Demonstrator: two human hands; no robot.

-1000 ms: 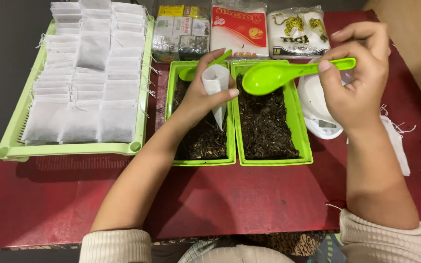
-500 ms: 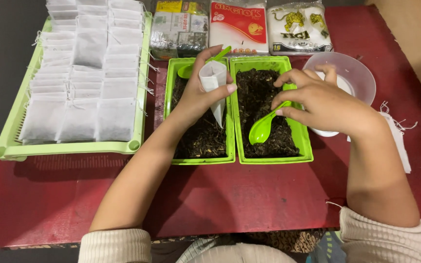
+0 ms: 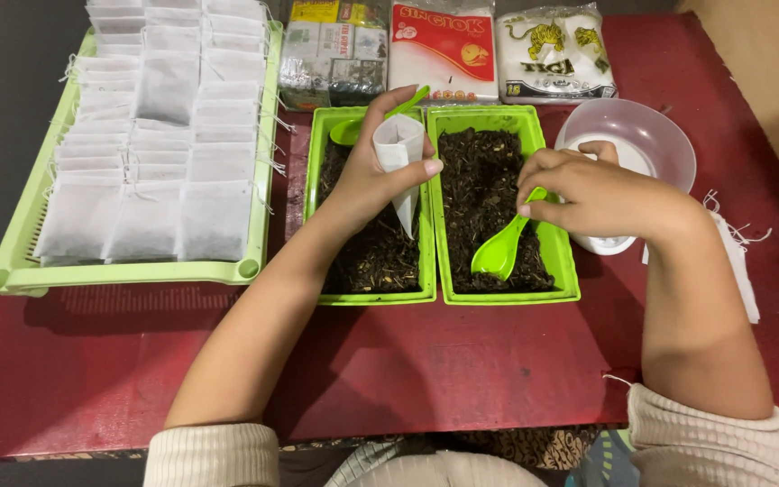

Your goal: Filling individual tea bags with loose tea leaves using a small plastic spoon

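Note:
My left hand (image 3: pixel 367 176) holds a small white filter bag (image 3: pixel 400 167) open-mouthed and upright above the left green tray (image 3: pixel 319 144) of dark loose tea. My right hand (image 3: pixel 588 194) grips a green plastic spoon (image 3: pixel 500 250), whose bowl is dipped into the tea of the right green tray (image 3: pixel 559 257). Another green spoon (image 3: pixel 352 129) lies at the far end of the left tray, partly behind my left hand.
A large light-green tray (image 3: pixel 20 243) at the left carries several filled white bags in rows. A clear plastic bowl (image 3: pixel 646 135) sits on a white scale to the right. Three packets (image 3: pixel 444 50) stand along the back of the red table (image 3: pixel 462 361). Empty bags (image 3: pixel 739 261) lie at right.
My right hand has come down and left from above the scale, and the spoon has turned bowl-down into the right tray's tea. My left hand has kept the bag in place.

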